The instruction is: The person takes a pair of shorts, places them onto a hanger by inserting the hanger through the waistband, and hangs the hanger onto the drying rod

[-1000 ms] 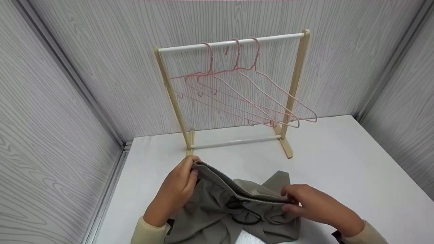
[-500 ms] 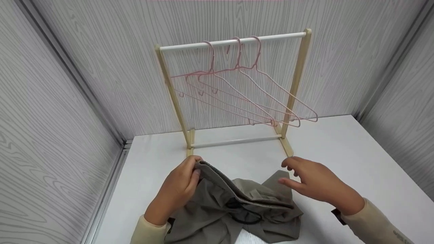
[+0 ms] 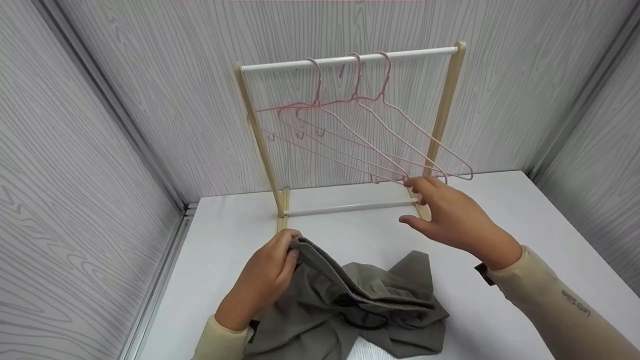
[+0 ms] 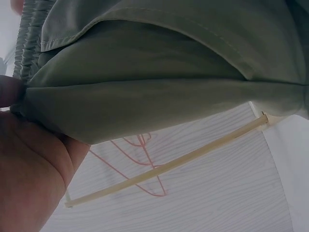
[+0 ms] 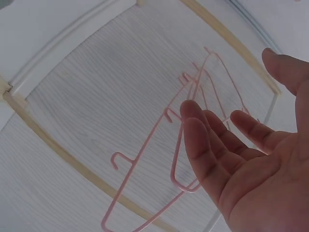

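Grey-green trousers (image 3: 310, 305) with an elastic waistband and a black drawstring lie bunched at the table's front. My left hand (image 3: 270, 272) pinches one end of the waistband and holds it raised; in the left wrist view the thumb and fingers grip the cloth (image 4: 145, 106) by its edge. My right hand (image 3: 450, 210) is held up over the table with fingers spread and nothing in it. Its fingertips overlap the lower corners of the pink hangers (image 3: 370, 142) in the head view. In the right wrist view the open palm (image 5: 270, 179) faces the hangers (image 5: 145, 145).
Three pink hangers hang from the white rail (image 3: 415, 54) of a small wooden rack (image 3: 260, 145), which stands at the back of the white table (image 3: 525, 225). Pale wood-patterned panels (image 3: 125, 125) enclose the back and sides.
My right hand has let go of the waistband's right end and moved up and away toward the hangers. That end has dropped onto the cloth. The left hand keeps its grip, nearly still.
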Demonstrator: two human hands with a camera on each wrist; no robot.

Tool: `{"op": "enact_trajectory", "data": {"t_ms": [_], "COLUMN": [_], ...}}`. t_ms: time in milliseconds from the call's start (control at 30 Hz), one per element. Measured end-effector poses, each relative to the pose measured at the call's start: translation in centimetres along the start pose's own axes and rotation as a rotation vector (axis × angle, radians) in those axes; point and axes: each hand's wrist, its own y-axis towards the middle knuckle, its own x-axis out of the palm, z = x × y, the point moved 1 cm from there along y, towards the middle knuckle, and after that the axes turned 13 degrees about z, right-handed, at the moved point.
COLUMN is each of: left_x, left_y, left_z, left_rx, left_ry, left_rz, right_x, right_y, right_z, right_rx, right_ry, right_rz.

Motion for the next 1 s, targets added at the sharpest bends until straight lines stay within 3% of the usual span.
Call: {"op": "enact_trajectory", "data": {"t_ms": [300,533,800,1000], "left_x": [0.2,0.2,0.3,0.3], "left_y": [-0.2,-0.2,-0.4,-0.5], "left_z": [-0.1,0.0,-0.3,-0.4], "left_rx": [-0.012,-0.014,-0.014,-0.023], "left_ry": [0.014,0.012,0.018,0.016], "left_rz": [-0.005,-0.004,-0.017,-0.034], "right_x": [0.8,1.6,3.9,5.6], "right_y": [3.4,5.6,6.7,6.9], "right_z": [0.1,-0.4,-0.1,0.3], "right_rx": [-0.07,-0.092,-0.064,-0.132], "right_ry": [-0.015,-0.042,-0.055,-0.099], "right_rz": [0.099,0.093,0.056,0.125]}}
